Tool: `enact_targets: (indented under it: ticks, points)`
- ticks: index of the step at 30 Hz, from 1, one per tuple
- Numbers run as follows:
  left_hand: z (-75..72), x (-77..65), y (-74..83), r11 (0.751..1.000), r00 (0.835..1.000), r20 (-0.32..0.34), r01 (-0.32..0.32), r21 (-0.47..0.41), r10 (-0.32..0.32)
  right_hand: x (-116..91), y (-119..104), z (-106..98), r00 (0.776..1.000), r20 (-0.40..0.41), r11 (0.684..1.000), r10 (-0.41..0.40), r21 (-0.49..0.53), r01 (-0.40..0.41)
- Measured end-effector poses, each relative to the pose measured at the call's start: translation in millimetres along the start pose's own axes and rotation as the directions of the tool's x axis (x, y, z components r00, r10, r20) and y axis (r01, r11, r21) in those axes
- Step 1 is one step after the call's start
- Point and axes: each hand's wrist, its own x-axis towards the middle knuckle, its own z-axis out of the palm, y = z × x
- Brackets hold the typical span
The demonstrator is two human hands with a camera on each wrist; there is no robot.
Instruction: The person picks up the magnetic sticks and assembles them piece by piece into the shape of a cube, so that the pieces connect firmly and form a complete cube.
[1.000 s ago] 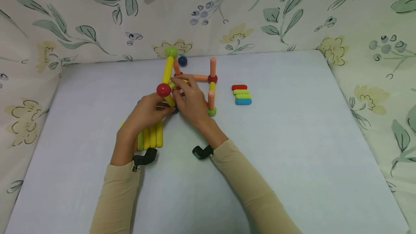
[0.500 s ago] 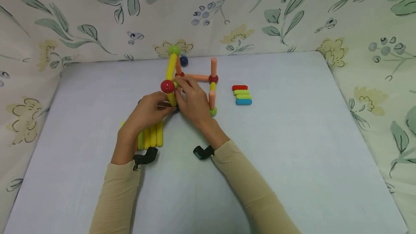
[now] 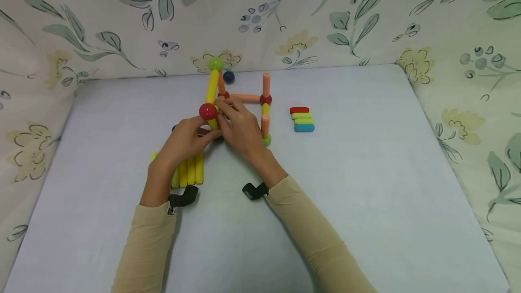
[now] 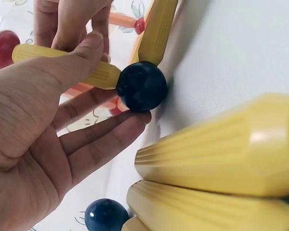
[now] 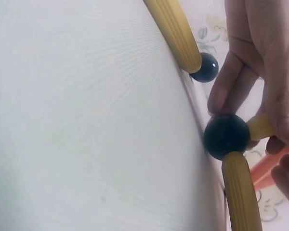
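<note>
My left hand [image 3: 185, 139] grips an upright yellow stick [image 4: 103, 76], thumb on its side, fingers reaching under the dark blue ball [image 4: 142, 86] at its foot. A second yellow stick [image 5: 241, 192] joins that ball, low along the table. On top of the gripped stick sits a red ball [image 3: 208, 111], from which another yellow stick [image 3: 212, 86] runs to a light green ball [image 3: 216, 64] at the back. Beside the red ball, my right hand [image 3: 241, 126] pinches a short light green stick [image 3: 218, 109], mostly hidden by its fingers.
The frame continues right with salmon sticks [image 3: 246, 98], a red ball [image 3: 266, 99] and a green ball [image 3: 266, 139]. A loose dark blue ball [image 3: 229, 77] lies behind. Several yellow sticks [image 3: 191, 171] lie by my left wrist; short coloured sticks [image 3: 304, 121] lie right.
The upper red ball and its yellow stick swung slightly right, then partly back. My right fingertips are now closer to the red ball, and less of the light green stick shows.
</note>
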Motion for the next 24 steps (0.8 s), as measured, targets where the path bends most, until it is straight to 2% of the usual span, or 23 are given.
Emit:
enact_targets:
  ticks: [4, 7, 11, 13, 15, 17, 18, 19, 20, 21, 24]
  points:
    - [-0.4, -1.6, -0.6, 1.000, 1.000, 0.012, -0.019, -0.015, 0.020, -2.7, 0.9, 1.8, 0.999, 0.020, 0.999, 0.034, 0.009, -0.034]
    - [-0.3, -1.7, -1.3, 0.999, 1.000, 0.015, -0.019, -0.031, 0.019, -3.6, 2.1, 2.5, 0.997, 0.007, 0.997, 0.071, 0.032, -0.072]
    - [-0.5, -0.8, -2.5, 0.999, 1.000, 0.010, -0.009, -0.039, 0.010, -3.4, 0.3, 1.5, 0.988, -0.012, 0.971, 0.157, 0.184, -0.152]
    - [-0.9, -0.7, -2.3, 0.999, 1.000, 0.008, 0.000, -0.037, 0.001, -2.3, -4.1, -0.9, 0.975, 0.007, 0.925, 0.221, 0.316, -0.211]
    - [-1.0, -0.5, -2.0, 0.999, 1.000, 0.012, 0.010, -0.037, -0.009, -0.8, -9.4, -4.0, 0.960, 0.047, 0.850, 0.278, 0.454, -0.268]
    - [-1.0, -0.9, -1.6, 0.999, 1.000, 0.018, 0.016, -0.038, -0.016, 0.0, -13.9, -7.6, 0.946, 0.104, 0.776, 0.307, 0.548, -0.312]
    - [-1.0, -1.0, -1.5, 0.999, 1.000, 0.021, 0.019, -0.040, -0.019, 0.1, -14.5, -8.4, 0.943, 0.127, 0.753, 0.307, 0.574, -0.322]
    - [-1.1, -1.3, -1.4, 0.999, 1.000, 0.023, 0.021, -0.041, -0.020, 0.1, -14.8, -9.0, 0.943, 0.144, 0.743, 0.302, 0.584, -0.327]
    - [-1.2, -1.2, -1.9, 0.999, 0.999, 0.024, 0.022, -0.042, -0.021, -0.3, -13.9, -8.9, 0.947, 0.152, 0.754, 0.284, 0.575, -0.318]
    - [-1.4, -1.4, -2.0, 0.999, 1.000, 0.023, 0.021, -0.040, -0.020, -0.5, -13.1, -8.9, 0.954, 0.154, 0.778, 0.257, 0.553, -0.299]
    - [-2.3, -1.2, -2.3, 0.999, 1.000, 0.017, 0.010, -0.046, -0.009, -1.1, -9.1, -6.7, 0.979, 0.115, 0.868, 0.169, 0.453, -0.203]
